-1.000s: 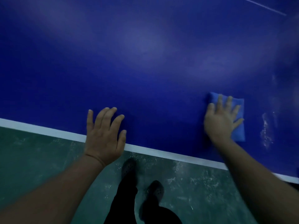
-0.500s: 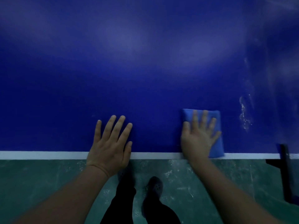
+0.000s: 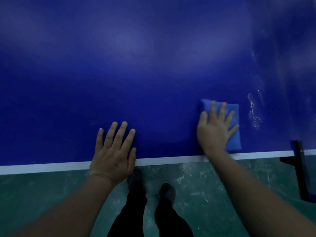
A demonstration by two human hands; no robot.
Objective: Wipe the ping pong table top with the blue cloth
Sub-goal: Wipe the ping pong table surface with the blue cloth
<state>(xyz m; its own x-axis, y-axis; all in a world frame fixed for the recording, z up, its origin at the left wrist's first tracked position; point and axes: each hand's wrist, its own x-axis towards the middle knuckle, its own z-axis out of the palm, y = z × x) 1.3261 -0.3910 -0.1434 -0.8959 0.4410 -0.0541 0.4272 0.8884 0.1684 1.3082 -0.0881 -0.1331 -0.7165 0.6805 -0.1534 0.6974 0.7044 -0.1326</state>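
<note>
Our right hand [image 3: 215, 130] lay flat on the blue cloth [image 3: 232, 132], fingers straight and spread, pressing it against the ping pong table top [image 3: 136, 74]. We had the cloth folded into a rectangle near the table's front edge, its lower end just above the white edge line [image 3: 51, 165], and part of it showed past our fingertips and along the little-finger side. Just to the right of the cloth we saw pale streaks [image 3: 254, 113] on the blue surface. Our left hand [image 3: 114, 151] rested flat on the table well apart from the cloth, fingers straight and slightly fanned, its heel across the white line. At the right edge stood a black net post [image 3: 301, 168]. Below the table we saw the green floor [image 3: 42, 194], our dark trousers [image 3: 136, 214] and shoes [image 3: 166, 192].
</note>
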